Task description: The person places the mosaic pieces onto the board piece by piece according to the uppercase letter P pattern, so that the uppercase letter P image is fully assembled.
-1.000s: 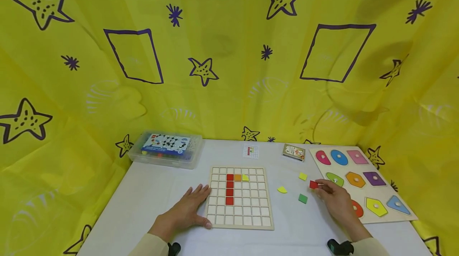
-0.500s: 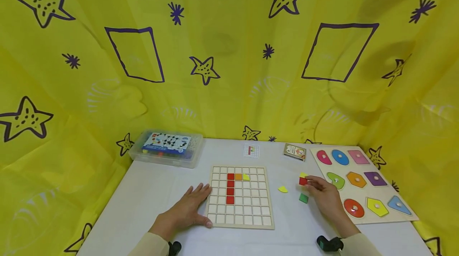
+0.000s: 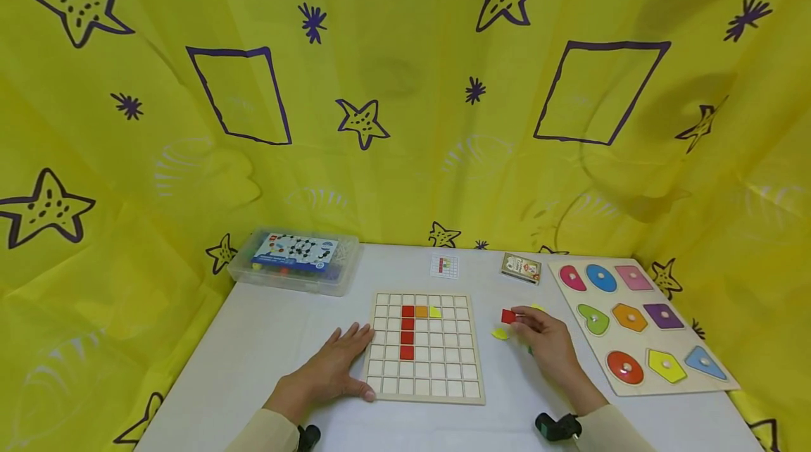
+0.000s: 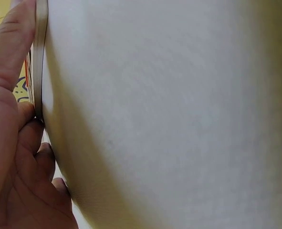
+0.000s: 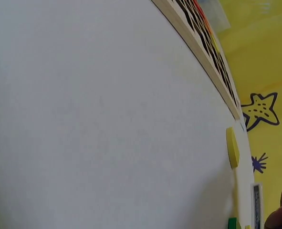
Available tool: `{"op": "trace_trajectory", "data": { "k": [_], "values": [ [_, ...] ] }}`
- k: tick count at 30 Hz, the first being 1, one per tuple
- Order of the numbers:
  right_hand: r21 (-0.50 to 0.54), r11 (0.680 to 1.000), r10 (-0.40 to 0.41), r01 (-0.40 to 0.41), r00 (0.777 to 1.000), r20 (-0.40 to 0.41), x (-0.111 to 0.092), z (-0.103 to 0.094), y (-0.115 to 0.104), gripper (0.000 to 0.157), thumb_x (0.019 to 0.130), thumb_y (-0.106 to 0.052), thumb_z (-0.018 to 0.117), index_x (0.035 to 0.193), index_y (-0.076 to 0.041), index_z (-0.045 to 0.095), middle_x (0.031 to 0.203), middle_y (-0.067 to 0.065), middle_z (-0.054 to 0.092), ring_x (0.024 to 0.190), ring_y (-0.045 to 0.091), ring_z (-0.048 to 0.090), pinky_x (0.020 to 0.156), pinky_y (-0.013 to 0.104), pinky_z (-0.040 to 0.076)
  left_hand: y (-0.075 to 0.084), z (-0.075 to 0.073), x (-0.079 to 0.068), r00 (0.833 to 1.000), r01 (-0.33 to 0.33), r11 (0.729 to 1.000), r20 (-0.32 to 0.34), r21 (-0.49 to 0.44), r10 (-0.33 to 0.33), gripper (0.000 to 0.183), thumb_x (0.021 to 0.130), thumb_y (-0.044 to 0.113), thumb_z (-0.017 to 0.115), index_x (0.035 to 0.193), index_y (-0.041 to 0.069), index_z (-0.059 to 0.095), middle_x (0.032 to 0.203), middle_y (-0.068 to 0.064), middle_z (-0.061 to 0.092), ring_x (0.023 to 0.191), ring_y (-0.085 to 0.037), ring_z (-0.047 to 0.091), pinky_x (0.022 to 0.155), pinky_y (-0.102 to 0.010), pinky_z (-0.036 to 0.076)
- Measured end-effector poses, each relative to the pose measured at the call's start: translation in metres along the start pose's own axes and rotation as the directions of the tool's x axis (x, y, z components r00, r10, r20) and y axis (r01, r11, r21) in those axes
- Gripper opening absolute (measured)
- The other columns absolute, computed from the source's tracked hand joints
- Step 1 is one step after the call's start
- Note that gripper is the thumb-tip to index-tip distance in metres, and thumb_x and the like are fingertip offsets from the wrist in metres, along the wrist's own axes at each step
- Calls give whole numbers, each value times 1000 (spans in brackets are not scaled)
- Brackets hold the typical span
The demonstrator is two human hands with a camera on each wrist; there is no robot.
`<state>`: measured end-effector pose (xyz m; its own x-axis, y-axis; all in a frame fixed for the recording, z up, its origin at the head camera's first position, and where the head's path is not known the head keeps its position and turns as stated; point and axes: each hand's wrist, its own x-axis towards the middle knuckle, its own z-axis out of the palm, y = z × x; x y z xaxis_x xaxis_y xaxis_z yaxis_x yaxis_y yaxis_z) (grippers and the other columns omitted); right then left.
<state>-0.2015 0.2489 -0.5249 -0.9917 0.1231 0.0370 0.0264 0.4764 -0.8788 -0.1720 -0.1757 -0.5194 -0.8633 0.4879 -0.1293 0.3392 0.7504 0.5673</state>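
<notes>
My right hand (image 3: 551,346) pinches a red square tile (image 3: 507,316) between thumb and fingers, held over the table just right of the wooden grid board (image 3: 424,401). The grid holds a column of red tiles (image 3: 407,339), with an orange tile (image 3: 421,312) and a rounded yellow piece (image 3: 435,312) beside its top. Straight-fingered, my left hand (image 3: 329,367) rests along the board's left edge, thumb at the near corner. A yellow wedge piece (image 3: 500,334) lies below the held tile. My right hand partly covers a green tile (image 5: 233,223) and a yellow tile (image 3: 537,307).
A clear plastic box (image 3: 294,283) stands at the back left. Behind the grid lie a small pattern card (image 3: 445,267) and a small card box (image 3: 522,268). A shape puzzle board (image 3: 640,343) fills the right side; a yellow curtain (image 3: 405,184) hangs behind.
My right hand has carried the red tile leftward, from near the puzzle board past the loose yellow and green tiles toward the grid. My left hand has stayed in place.
</notes>
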Motion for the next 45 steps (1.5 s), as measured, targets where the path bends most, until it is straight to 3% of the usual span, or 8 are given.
{"op": "trace_trajectory", "data": {
  "k": [11, 17, 31, 39, 45],
  "values": [
    [137, 991, -4, 0, 1000, 26, -2, 30, -19, 29, 95, 0, 74, 124, -1, 74, 101, 12, 75, 83, 10, 65, 67, 19, 58, 0, 1, 0, 1000, -4, 1000, 4, -7, 4, 118, 70, 50, 92, 162, 0, 37, 171, -20, 33, 161, -43, 21, 132, -64, 10],
    [141, 990, -22, 16, 999, 37, -7, 45, -25, 28, 94, 0, 76, 122, -3, 76, 100, 11, 76, 85, 9, 64, 64, 18, 52, -1, 1, 2, 1000, -3, 1000, 3, 0, 3, 119, 70, 52, 91, 162, 0, 37, 171, -19, 33, 161, -42, 22, 132, -64, 11],
    [174, 985, -6, -16, 992, 124, -25, 85, -48, 24, 94, -2, 76, 117, -7, 77, 96, 5, 74, 87, 15, 64, 69, 17, 55, -5, 3, 3, 1000, 4, 1000, 1, 0, -4, 119, 69, 53, 92, 162, 1, 38, 171, -17, 34, 161, -41, 22, 132, -63, 11],
    [203, 977, -114, 71, 972, 205, -38, 108, -61, 20, 92, 0, 76, 112, -4, 77, 95, 7, 75, 85, 11, 65, 68, 17, 56, -7, 5, 4, 1000, 7, 1000, 3, 8, -7, 120, 68, 55, 91, 162, 2, 38, 171, -16, 34, 162, -40, 22, 132, -62, 11],
    [171, 979, -150, 107, 954, 259, -47, 122, -61, 19, 91, -3, 78, 109, -6, 77, 93, 4, 73, 85, 12, 63, 69, 16, 55, -6, 3, 4, 1000, 5, 1000, 2, 11, -5, 119, 69, 55, 91, 162, 2, 38, 170, -17, 35, 162, -41, 22, 132, -62, 11]
  ]
}}
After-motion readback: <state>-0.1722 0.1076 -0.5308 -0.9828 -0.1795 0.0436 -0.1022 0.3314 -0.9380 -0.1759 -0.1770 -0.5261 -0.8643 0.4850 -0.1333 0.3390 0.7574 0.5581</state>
